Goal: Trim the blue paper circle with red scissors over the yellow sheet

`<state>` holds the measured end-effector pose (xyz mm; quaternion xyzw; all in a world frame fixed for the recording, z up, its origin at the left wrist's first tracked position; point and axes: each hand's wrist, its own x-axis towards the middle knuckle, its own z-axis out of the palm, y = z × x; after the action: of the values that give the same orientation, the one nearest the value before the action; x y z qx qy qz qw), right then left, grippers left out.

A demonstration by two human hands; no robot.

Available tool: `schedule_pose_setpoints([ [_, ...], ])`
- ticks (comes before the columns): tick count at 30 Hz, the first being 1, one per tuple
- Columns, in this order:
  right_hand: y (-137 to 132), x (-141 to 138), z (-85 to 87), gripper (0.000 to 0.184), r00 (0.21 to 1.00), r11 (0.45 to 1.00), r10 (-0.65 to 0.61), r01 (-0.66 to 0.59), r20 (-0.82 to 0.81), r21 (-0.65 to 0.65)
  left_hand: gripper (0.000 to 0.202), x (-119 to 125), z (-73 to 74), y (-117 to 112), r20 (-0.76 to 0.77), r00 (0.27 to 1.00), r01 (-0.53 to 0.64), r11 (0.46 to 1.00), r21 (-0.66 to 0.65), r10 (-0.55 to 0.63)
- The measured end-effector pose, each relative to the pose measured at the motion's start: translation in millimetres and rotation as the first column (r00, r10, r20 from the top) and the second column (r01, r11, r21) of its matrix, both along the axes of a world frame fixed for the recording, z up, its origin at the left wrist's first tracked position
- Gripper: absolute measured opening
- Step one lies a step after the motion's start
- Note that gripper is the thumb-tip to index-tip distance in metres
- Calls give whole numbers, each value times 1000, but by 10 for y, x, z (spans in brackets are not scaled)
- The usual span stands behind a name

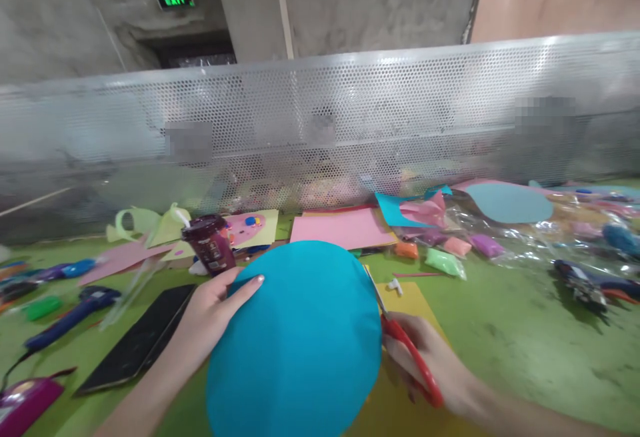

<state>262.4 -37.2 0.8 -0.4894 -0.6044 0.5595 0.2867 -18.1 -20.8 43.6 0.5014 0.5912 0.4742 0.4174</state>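
Note:
My left hand [213, 313] pinches the left edge of a large round blue paper [300, 343], thumb on top, and holds it up over the green table [500, 330]. My right hand [430, 360] grips red-handled scissors [405, 337]. Their blades meet the paper's right edge near the top. A yellow sheet [407, 300] lies beneath the paper and my right hand.
A dark cup [210, 245] and a black phone [140, 340] sit to the left, with glue guns [75, 310] beyond. Pink paper [340, 229], clay packets [445, 260] and plastic bags [550, 230] lie behind and right. A perforated metal screen [350, 110] borders the far edge.

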Motion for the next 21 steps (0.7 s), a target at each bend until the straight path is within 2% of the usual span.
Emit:
schedule_pose_setpoints([
  [5,11,0,-31,31,1000,1000,-2,2,4,21,54,14,24,-6,-20,1000,-2,1000,-16,2],
  [18,8,-23,9,31,1000,1000,5,-5,4,5,47,61,50,-16,-6,999,39,994,105,-39],
  [21,2,-28,50,33,997,999,-50,49,66,23,47,12,77,-2,-30,999,36,995,97,-34],
])
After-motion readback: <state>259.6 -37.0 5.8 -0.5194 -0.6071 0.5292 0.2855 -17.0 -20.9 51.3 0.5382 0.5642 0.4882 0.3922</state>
